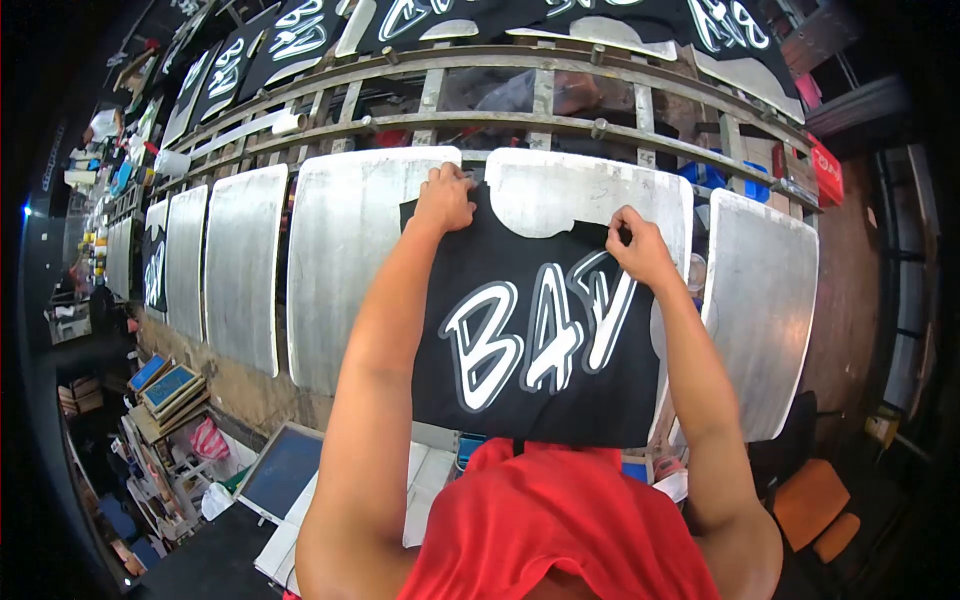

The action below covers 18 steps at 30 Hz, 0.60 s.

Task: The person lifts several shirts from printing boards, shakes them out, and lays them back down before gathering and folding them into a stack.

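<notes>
A black shirt panel (540,270) with large white brush-style letters hangs between my hands, in front of the metal boards. My left hand (447,198) has its fingers closed on the panel's upper left corner, near the top edge of a pale metal board (350,200). At the upper right, my right hand (638,243) pinches the panel's other shoulder edge between thumb and fingers. Behind the curved neckline shows the white-edged metal board (580,185). The panel's lower edge reaches down near my red shirt (560,510).
Another bare metal board (760,310) stands to the right, and several more line the left. Beyond runs a metal rail frame (540,95), with printed black panels (430,15) on boards behind it. Framed screens (285,470) lie low on the left. A red box (826,175) sits far right.
</notes>
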Available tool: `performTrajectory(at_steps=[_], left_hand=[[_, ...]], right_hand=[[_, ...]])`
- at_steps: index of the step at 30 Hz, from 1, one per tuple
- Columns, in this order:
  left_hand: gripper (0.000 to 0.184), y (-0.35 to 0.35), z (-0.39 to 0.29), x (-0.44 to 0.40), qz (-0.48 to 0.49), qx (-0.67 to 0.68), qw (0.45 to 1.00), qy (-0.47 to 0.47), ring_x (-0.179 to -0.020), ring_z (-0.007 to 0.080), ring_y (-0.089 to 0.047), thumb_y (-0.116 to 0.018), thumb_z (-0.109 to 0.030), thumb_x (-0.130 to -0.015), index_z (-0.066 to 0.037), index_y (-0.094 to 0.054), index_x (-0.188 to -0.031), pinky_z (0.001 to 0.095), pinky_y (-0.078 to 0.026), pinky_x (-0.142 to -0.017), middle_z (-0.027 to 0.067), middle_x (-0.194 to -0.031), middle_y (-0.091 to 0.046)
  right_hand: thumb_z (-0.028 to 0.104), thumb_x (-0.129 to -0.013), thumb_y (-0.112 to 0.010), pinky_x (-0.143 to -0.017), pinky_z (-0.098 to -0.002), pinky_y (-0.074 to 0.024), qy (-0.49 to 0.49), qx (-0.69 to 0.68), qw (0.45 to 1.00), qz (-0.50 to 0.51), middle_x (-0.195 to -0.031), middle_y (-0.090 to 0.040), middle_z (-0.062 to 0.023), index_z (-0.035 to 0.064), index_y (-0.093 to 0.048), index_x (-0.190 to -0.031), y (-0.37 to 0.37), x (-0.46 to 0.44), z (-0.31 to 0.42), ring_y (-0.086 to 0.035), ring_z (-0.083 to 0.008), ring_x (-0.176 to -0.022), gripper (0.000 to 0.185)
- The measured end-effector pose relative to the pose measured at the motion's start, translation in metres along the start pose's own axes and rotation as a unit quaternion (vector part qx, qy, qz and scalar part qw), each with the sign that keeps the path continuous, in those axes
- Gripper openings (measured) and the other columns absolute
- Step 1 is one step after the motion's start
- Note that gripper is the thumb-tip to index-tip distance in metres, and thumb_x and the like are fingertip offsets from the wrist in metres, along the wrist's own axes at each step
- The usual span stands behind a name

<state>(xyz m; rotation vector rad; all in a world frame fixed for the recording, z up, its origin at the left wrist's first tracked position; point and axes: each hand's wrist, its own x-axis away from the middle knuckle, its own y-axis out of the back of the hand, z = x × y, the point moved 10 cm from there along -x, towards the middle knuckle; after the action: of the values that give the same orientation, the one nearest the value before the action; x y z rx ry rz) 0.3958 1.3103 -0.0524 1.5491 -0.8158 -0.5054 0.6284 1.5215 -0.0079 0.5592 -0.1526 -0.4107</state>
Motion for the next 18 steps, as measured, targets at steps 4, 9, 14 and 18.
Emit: performTrajectory(at_steps=[4, 9, 14, 18], left_hand=[[0.035, 0.007, 0.000, 0.000, 0.104, -0.006, 0.994, 0.021, -0.112, 0.0325, -0.056, -0.074, -0.024, -0.079, -0.011, -0.067, -0.111, 0.0476, -0.045, -0.096, 0.0132, -0.118, -0.060], [0.028, 0.030, 0.012, 0.031, 0.154, 0.123, 0.980, -0.020, -0.089, 0.0366, -0.068, -0.071, -0.011, -0.078, -0.008, -0.070, -0.106, 0.0412, -0.054, -0.082, 0.0200, -0.092, -0.071], [0.017, 0.062, 0.016, 0.069, 0.138, 0.156, 0.978, -0.029, -0.087, 0.0376, -0.068, -0.066, -0.005, -0.074, -0.004, -0.073, -0.089, 0.0413, -0.053, -0.080, 0.0199, -0.088, -0.071], [0.029, 0.083, 0.001, 0.111, 0.058, 0.132, 0.986, -0.087, -0.084, 0.0383, -0.067, -0.053, 0.002, -0.068, -0.007, -0.073, -0.087, 0.0429, -0.053, -0.077, 0.0182, -0.086, -0.070]], right_hand=[[-0.002, -0.086, -0.055, -0.070, -0.0385, -0.0499, -0.028, -0.014, 0.999, -0.022, -0.083, -0.066, -0.0183, 0.0014, -0.056, -0.096, 0.020, 0.011, 0.007, -0.065, -0.0322, -0.074, 0.010], [-0.006, -0.082, -0.058, -0.078, -0.0355, -0.0506, 0.068, 0.031, 0.997, 0.034, -0.088, -0.064, -0.0149, -0.0002, -0.063, -0.094, 0.019, 0.023, 0.002, -0.064, -0.0331, -0.087, 0.014], [-0.002, -0.079, -0.066, -0.083, -0.0377, -0.0502, 0.098, 0.037, 0.994, 0.004, -0.092, -0.064, -0.0162, 0.0003, -0.064, -0.095, 0.023, 0.042, 0.035, -0.064, -0.0332, -0.090, 0.017], [0.003, -0.079, -0.070, -0.082, -0.0397, -0.0508, 0.065, 0.042, 0.995, -0.064, -0.093, -0.066, -0.0171, 0.0027, -0.058, -0.114, 0.038, 0.078, 0.065, -0.064, -0.0353, -0.088, 0.037]])
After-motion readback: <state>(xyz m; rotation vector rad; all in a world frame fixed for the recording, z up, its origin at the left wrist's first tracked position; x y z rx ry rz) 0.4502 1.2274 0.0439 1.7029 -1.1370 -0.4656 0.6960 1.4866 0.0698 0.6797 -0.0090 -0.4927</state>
